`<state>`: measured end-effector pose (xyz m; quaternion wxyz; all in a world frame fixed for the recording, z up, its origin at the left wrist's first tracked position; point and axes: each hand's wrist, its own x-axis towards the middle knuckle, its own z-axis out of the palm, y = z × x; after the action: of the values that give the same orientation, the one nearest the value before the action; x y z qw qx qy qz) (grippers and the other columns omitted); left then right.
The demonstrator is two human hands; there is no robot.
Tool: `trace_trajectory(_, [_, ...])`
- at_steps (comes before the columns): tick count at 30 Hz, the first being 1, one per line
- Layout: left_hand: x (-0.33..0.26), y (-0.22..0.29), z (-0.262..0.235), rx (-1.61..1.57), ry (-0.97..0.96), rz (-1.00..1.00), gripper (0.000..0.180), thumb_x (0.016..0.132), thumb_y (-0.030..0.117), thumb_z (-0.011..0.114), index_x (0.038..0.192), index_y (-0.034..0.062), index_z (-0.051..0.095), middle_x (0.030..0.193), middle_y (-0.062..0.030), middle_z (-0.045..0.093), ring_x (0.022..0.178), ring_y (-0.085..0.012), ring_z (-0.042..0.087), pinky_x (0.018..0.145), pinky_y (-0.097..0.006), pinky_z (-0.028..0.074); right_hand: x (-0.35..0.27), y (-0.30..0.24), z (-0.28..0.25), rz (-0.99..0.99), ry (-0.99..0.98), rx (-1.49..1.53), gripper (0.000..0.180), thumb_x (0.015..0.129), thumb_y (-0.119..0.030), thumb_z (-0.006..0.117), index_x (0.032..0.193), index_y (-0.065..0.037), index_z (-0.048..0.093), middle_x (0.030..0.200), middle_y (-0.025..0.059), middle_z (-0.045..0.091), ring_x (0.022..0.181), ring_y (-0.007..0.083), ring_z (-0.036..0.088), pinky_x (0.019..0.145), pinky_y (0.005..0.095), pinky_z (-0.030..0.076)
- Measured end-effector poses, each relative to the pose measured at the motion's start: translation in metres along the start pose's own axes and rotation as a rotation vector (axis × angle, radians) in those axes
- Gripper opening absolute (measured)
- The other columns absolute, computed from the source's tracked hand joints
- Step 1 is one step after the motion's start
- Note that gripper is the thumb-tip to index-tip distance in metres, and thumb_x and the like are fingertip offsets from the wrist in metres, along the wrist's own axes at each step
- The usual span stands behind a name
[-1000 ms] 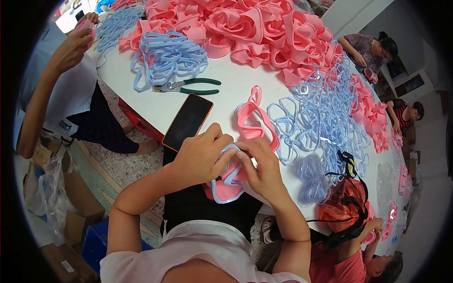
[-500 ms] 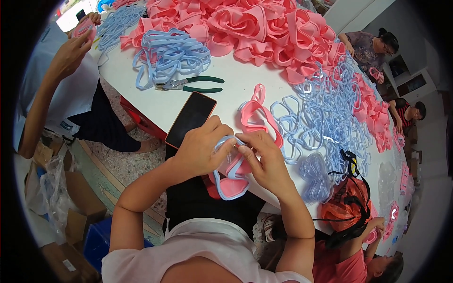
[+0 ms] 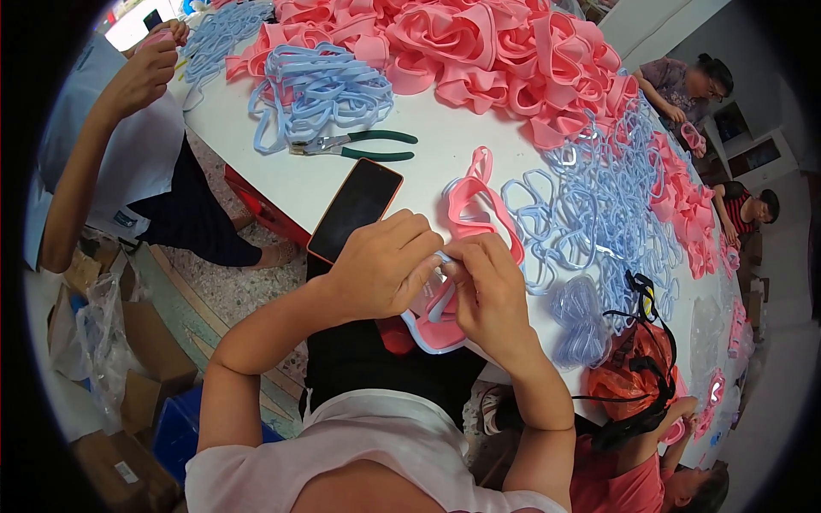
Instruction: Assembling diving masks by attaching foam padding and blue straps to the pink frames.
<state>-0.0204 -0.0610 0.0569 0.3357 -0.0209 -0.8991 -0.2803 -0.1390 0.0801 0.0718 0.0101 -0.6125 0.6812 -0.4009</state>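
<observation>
Workshop: shared table (image 3: 445, 145) heaped with foam frames (image 3: 479, 51), pliers (image 3: 359, 145).

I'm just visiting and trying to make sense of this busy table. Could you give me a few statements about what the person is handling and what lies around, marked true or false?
1. Both hands hold one pink piece with a light blue rim. True: the left hand and right hand grip the pink piece at the table edge.
2. A phone lies screen-up just left of the hands. True: the dark phone rests on the white table.
3. The pliers are in the right hand. False: the green-handled pliers lie on the table, untouched.
4. The big heap at the far side is yellow. False: the heap of foam pieces is pink.
</observation>
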Motion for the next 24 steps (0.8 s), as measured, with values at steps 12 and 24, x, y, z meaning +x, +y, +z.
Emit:
trace_trajectory(12, [-0.003, -0.021, 0.003, -0.175, 0.186, -0.151, 0.010, 0.091, 0.009, 0.057, 0.089, -0.0005, 0.056, 0.081, -0.0132, 0.053, 0.071, -0.0298, 0.052, 0.064, -0.036, 0.043, 0.006, -0.004, -0.022, 0.113, 0.007, 0.072, 0.030, 0.083, -0.007, 0.066, 0.111, 0.001, 0.057, 0.097, 0.0155, 0.056, 0.089, 0.0312, 0.055, 0.076, 0.0385, 0.046])
trace_trajectory(24, [-0.023, -0.027, 0.014, -0.166, 0.444, -0.033, 0.013, 0.095, 0.012, 0.052, 0.096, -0.0014, 0.053, 0.083, -0.0123, 0.054, 0.071, -0.0247, 0.051, 0.063, -0.033, 0.042, 0.001, -0.004, -0.042, 0.078, -0.071, 0.003, 0.049, 0.082, -0.022, 0.073, 0.122, -0.001, 0.055, 0.110, 0.0157, 0.056, 0.100, 0.0313, 0.052, 0.089, 0.0383, 0.041])
